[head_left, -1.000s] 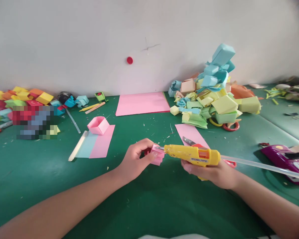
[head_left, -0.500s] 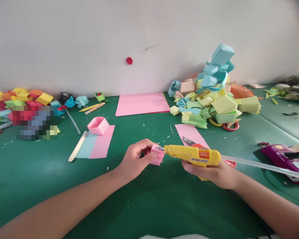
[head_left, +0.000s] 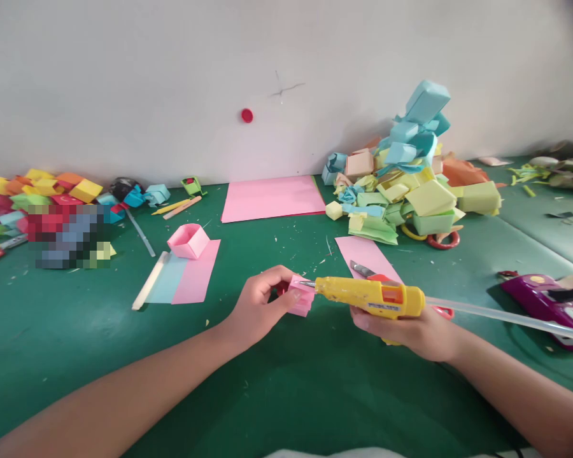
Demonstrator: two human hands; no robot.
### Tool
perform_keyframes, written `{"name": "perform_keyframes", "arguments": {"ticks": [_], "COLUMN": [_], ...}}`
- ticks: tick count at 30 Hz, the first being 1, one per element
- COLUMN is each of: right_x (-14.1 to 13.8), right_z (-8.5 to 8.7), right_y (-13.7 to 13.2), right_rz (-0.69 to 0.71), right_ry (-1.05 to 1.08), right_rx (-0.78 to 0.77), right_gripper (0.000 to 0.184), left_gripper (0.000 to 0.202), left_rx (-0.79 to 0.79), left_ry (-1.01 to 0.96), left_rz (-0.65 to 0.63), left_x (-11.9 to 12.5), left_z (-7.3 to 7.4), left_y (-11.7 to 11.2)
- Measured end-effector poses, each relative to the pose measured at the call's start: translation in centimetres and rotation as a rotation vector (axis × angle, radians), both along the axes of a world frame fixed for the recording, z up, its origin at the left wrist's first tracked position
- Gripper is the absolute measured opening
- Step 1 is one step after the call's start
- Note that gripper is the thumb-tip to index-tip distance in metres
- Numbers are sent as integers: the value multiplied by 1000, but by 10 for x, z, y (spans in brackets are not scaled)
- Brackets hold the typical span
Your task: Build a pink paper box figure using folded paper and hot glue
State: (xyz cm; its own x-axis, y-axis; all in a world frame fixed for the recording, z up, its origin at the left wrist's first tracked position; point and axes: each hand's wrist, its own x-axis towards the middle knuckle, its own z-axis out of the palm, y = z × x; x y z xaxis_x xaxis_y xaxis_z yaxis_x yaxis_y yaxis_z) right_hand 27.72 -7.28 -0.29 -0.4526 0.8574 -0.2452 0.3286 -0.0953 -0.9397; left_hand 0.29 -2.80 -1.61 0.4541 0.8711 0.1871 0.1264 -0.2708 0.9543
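Note:
Between thumb and fingers, my left hand (head_left: 262, 299) pinches a small folded pink paper piece (head_left: 302, 304) above the green table (head_left: 286, 388). A yellow hot glue gun (head_left: 372, 296) is gripped in my right hand (head_left: 415, 331), lying on its side with a long clear glue stick (head_left: 496, 315) out of its back. Its metal nozzle meets the upper face of the paper piece, or sits just over it; I cannot tell which. Behind the gun, a utility knife (head_left: 363, 270) rests on a pink paper sheet (head_left: 356, 250). My fingers partly hide the pink piece.
A pink paper box (head_left: 188, 242) stands on blue and pink sheets at left, beside a pale stick (head_left: 150, 280). Pink sheets (head_left: 272, 198) lie near the wall. Folded paper shapes (head_left: 424, 200) are heaped at back right. A purple device (head_left: 544, 308) sits far right.
Almost nothing differs. Both hands, the paper piece and the glue gun keep their places; the view shifts very slightly.

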Motion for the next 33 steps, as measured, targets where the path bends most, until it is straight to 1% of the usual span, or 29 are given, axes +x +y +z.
{"name": "perform_keyframes", "arguments": {"ticks": [5,9,20,25,33], "right_x": [0,0,0,1,3], "right_z": [2,5,5,6,7], "right_y": [-1,-1,-1,-1,0], "right_rz": [18,39,12,26,29], "right_ry": [8,11,-12,-30,-7], "right_rx": [43,84,74,77,65], "right_gripper": [40,42,46,48,48], "left_gripper": [18,15,15,17,21], "left_rx": [16,18,33,30,16], "left_ry": [2,5,7,13,21], "left_rz": [7,13,20,24,20], "left_x": [1,2,2,2,0], "left_z": [1,3,5,6,2], "left_y": [0,0,-1,-1,-1]}}
